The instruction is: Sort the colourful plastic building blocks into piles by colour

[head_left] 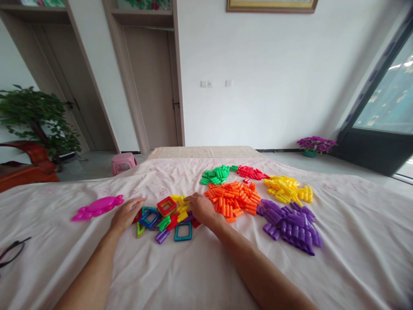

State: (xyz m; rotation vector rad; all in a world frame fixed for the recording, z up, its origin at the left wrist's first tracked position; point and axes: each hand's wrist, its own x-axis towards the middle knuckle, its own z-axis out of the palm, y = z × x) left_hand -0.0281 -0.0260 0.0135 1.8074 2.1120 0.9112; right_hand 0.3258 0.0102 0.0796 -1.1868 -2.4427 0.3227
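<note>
My left hand (126, 212) rests at the left edge of a mixed pile, fingers stretched out and holding nothing. The pile has a red square frame (167, 206), a blue square frame (149, 218), a teal square frame (183, 231), a green piece (164, 223), a purple piece (161, 236) and yellow pieces (182, 211). At its right side my right hand (200, 208) touches the yellow pieces with its fingertips; what it grips, if anything, is hidden. Orange pieces (234, 196) lie just right of that hand.
Green (217, 175), red (252, 172), yellow (284, 188) and purple (295, 226) piles lie at the right on the wrinkled cloth (155, 275). A pink tray (100, 206) is at the left, with black-rimmed glasses (14, 252) nearer the left edge.
</note>
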